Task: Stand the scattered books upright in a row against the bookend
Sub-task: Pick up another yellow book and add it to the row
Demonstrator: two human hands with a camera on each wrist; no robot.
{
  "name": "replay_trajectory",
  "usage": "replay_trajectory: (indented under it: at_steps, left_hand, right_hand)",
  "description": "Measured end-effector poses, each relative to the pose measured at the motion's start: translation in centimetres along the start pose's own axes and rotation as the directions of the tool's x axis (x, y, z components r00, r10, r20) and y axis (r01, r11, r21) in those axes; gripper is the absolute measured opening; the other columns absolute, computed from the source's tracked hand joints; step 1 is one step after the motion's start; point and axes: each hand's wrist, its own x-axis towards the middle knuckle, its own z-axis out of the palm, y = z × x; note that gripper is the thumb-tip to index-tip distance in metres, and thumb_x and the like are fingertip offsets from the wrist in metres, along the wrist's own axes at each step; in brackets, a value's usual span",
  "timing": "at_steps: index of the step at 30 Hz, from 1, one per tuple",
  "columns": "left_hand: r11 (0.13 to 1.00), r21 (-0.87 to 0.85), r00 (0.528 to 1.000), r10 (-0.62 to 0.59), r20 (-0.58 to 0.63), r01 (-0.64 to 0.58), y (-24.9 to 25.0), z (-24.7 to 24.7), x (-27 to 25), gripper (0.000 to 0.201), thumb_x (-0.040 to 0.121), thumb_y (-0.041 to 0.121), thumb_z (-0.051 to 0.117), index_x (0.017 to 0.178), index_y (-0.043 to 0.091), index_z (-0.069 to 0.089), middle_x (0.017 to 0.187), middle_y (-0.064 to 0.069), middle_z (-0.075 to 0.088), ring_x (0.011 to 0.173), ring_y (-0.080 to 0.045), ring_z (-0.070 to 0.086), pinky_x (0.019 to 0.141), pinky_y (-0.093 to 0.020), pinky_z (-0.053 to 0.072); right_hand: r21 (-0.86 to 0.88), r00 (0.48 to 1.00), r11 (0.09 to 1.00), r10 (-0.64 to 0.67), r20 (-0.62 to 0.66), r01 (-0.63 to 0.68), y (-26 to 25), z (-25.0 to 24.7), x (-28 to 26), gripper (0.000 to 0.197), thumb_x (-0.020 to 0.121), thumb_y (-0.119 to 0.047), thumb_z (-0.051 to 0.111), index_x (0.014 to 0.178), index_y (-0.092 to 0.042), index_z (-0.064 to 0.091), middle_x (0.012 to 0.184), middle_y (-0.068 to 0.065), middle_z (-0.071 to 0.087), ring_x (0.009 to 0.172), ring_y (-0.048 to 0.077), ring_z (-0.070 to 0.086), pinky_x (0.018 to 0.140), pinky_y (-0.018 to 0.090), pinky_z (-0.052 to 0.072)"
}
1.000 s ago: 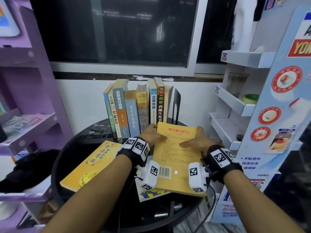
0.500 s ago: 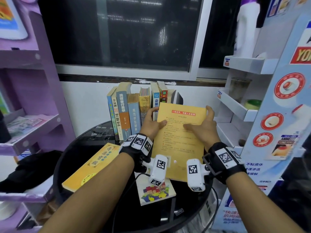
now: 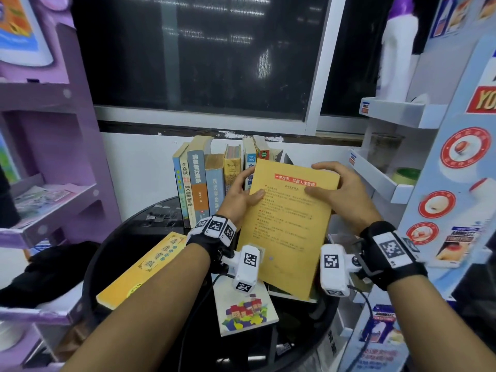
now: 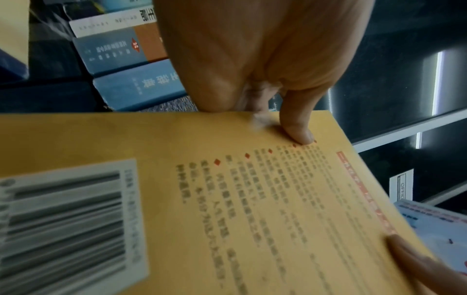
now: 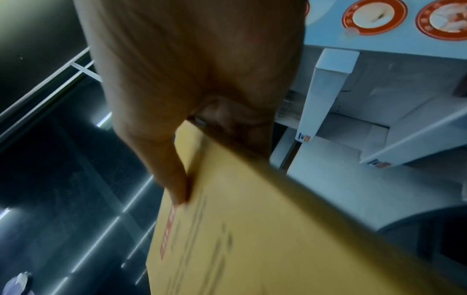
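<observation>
A gold book spine [image 3: 232, 167] reads "Troyka"; a white sticker [image 4: 401, 186] reads "OFF".

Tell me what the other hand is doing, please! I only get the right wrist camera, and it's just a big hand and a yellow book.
Observer: The left hand grips the left edge of the yellow book, thumb on the cover, while the right hand holds its top right corner.
Operator: Are other books standing up?
Observer: Yes, a row of books stands upright just behind it, at the back of the round black table.
Operator: Any lying flat?
Observer: Two: an orange-yellow book on the left and a white book with colourful houses below the wrists.
</observation>
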Motion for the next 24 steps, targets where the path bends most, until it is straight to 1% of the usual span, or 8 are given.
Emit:
replay_trajectory:
  at_steps: [4,7,9,13,17,19,21,24]
  left_hand:
    - [0.999,0.042,0.998,-0.024,0.058,0.021,-0.1,-0.4,0.2,0.055,0.090,-0.005,0.054,0.130,0.032,0.045,0.108,-0.020,0.065,0.091,-0.034,0.066,0.085,-0.055,0.053]
    - [0.997,0.075,0.995,-0.041,0.093,0.034,0.1,-0.2,0.3,0.054,0.090,-0.005,0.053,0.126,0.034,0.047,0.104,-0.020,0.066,0.091,-0.035,0.065,0.086,-0.055,0.053]
    - [0.994,0.103,0.994,-0.045,0.100,0.035,0.3,0.0,0.5,0.052,0.090,-0.005,0.053,0.123,0.035,0.048,0.103,-0.018,0.067,0.092,-0.034,0.065,0.086,-0.055,0.053]
    - [0.960,0.280,0.998,-0.032,0.063,0.013,1.0,0.5,1.3,0.052,0.091,-0.001,0.056,0.133,0.028,0.043,0.108,-0.014,0.066,0.099,-0.030,0.065,0.085,-0.048,0.054]
    - [0.848,0.528,0.998,0.059,0.014,-0.058,2.3,1.4,2.4,0.048,0.088,0.003,0.061,0.130,0.022,0.049,0.112,-0.004,0.064,0.103,-0.021,0.062,0.093,-0.042,0.051]
    - [0.755,0.641,0.980,0.198,-0.020,-0.140,2.9,1.6,2.8,0.042,0.086,0.005,0.064,0.123,0.021,0.055,0.111,0.002,0.063,0.100,-0.015,0.059,0.093,-0.036,0.051]
    - [0.626,0.750,0.933,0.358,-0.034,-0.213,3.5,1.7,3.2,0.037,0.085,0.006,0.064,0.118,0.020,0.058,0.112,0.003,0.062,0.101,-0.011,0.055,0.092,-0.030,0.049]
    - [0.439,0.862,0.853,0.522,-0.016,-0.252,4.3,1.7,4.3,0.034,0.084,0.014,0.065,0.116,0.025,0.060,0.117,0.004,0.060,0.112,-0.014,0.051,0.099,-0.035,0.044]
  right_hand:
    - [-0.075,0.969,0.995,0.078,0.235,-0.062,-1.6,-1.4,0.0,0.043,0.085,-0.011,0.072,0.123,-0.028,0.061,0.102,0.002,0.072,0.079,0.017,0.074,0.055,0.032,0.058]
    - [-0.169,0.929,0.982,0.141,0.341,-0.087,-2.7,-1.7,0.3,0.048,0.083,-0.010,0.073,0.126,-0.028,0.059,0.100,0.005,0.074,0.079,0.021,0.074,0.059,0.039,0.060]
    - [-0.203,0.923,0.975,0.156,0.353,-0.087,-3.2,-1.5,0.4,0.048,0.084,-0.010,0.073,0.126,-0.027,0.059,0.098,0.006,0.074,0.078,0.023,0.074,0.062,0.043,0.061]
    - [-0.218,0.948,0.972,0.149,0.282,-0.088,-3.6,-1.1,0.7,0.044,0.086,-0.011,0.071,0.126,-0.024,0.059,0.099,0.007,0.073,0.074,0.021,0.074,0.056,0.037,0.059]
    - [-0.242,0.967,0.967,0.134,0.218,-0.079,-3.6,-0.6,0.8,0.050,0.085,-0.012,0.072,0.131,-0.022,0.056,0.104,0.007,0.070,0.078,0.023,0.073,0.057,0.038,0.060]
    - [-0.254,0.974,0.965,0.117,0.193,-0.065,-3.8,-0.5,0.9,0.052,0.084,-0.012,0.073,0.132,-0.022,0.056,0.103,0.008,0.070,0.078,0.024,0.072,0.060,0.042,0.061]
    - [-0.267,0.979,0.962,0.102,0.175,-0.053,-4.1,-0.3,0.9,0.052,0.084,-0.012,0.073,0.132,-0.021,0.056,0.102,0.007,0.070,0.078,0.023,0.072,0.062,0.044,0.061]
    - [-0.303,0.985,0.952,0.081,0.154,-0.031,-4.6,0.0,0.9,0.053,0.085,-0.013,0.071,0.134,-0.022,0.053,0.106,0.007,0.069,0.082,0.023,0.071,0.064,0.042,0.062]
